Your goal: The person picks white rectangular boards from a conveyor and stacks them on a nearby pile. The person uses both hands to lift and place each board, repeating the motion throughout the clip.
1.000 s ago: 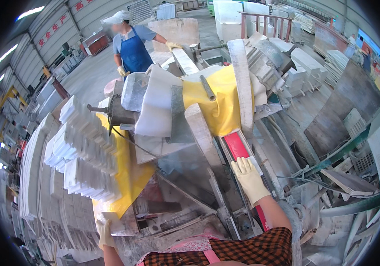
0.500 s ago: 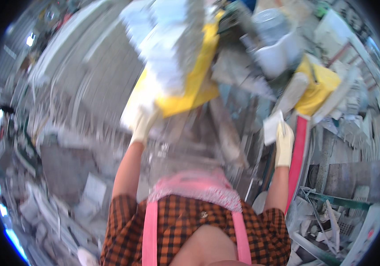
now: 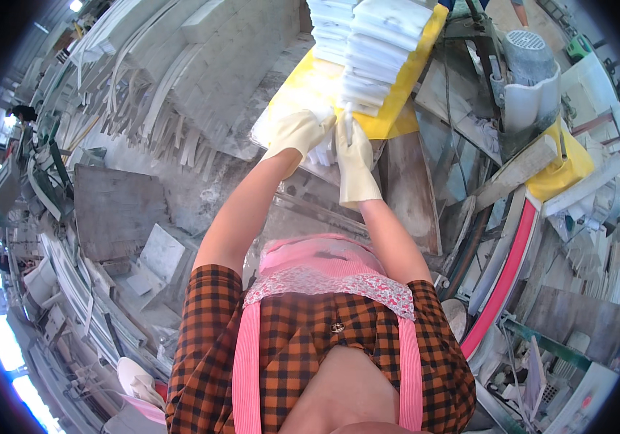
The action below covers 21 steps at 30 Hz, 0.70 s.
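Both my hands wear cream gloves and meet at the near edge of a yellow sheet (image 3: 400, 119). A stack of white stone tiles (image 3: 378, 54) rises on that sheet, just beyond my fingers. My left hand (image 3: 299, 135) is bent with its fingers closed; glare and the glove hide what lies in them. Beside it, my right hand (image 3: 355, 163) points away from me, fingers pressed together at a thin white tile edge by the stack. More white tile edges (image 3: 321, 153) show between the two gloves.
Long pale stone slabs (image 3: 216, 65) lean in rows at the far left. A motor with a white cover (image 3: 530, 72) stands far right, near a second yellow cloth (image 3: 562, 160). A red strip (image 3: 502, 278) curves along my right side. Offcuts (image 3: 161, 257) lie left.
My right hand has swung in from the right with a white tile and now meets my left hand by the stack. The view has turned, and the stack sits farther right.
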### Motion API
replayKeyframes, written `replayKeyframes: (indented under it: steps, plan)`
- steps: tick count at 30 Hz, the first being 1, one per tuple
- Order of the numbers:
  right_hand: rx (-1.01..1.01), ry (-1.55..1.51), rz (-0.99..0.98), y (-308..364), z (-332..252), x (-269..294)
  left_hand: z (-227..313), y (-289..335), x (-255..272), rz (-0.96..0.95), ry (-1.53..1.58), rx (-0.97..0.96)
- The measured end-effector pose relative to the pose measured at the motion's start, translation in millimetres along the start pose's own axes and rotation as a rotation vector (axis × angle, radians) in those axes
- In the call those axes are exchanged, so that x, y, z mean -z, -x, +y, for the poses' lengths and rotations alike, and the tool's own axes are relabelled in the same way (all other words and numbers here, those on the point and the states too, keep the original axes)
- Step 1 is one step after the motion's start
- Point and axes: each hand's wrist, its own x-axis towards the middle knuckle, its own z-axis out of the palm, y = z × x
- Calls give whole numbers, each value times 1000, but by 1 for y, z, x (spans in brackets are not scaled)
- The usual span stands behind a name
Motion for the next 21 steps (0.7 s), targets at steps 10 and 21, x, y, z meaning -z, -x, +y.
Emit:
replayKeyframes:
  steps: [10,21]
  plan:
    - [-140,-569,-439,8,14,-1,29,-20,-16,-94,-135,76]
    - [-286,-931,-368,29,19,37,23,-10,-22,33,26,316]
